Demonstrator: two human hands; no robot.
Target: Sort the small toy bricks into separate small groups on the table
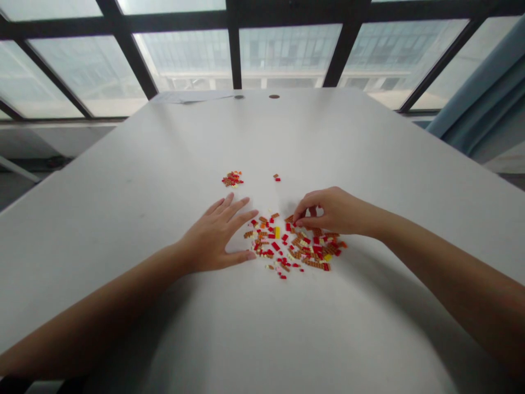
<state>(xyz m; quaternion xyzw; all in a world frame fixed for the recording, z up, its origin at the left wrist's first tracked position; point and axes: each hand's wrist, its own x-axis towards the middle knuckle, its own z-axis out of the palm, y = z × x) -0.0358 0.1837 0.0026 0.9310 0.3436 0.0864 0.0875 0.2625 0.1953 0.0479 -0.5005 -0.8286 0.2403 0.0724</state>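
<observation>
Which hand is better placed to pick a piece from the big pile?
Likely the right hand: it is curled in a pinch over the big pile, while the left hand lies open beside it.

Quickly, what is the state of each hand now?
Left hand: open beside small red and brown toy bricks.
Right hand: curled over their far edge; whether closed on one cannot be told.

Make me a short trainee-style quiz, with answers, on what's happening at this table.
1. Which hand has its fingers spread apart: the left hand or the right hand?
2. True or false: the small brick pile lies farther from the camera than the large brick scatter.
3. What colour is the curtain? A) red B) blue C) yellow

Key: 1. The left hand; 2. True; 3. B.
</observation>
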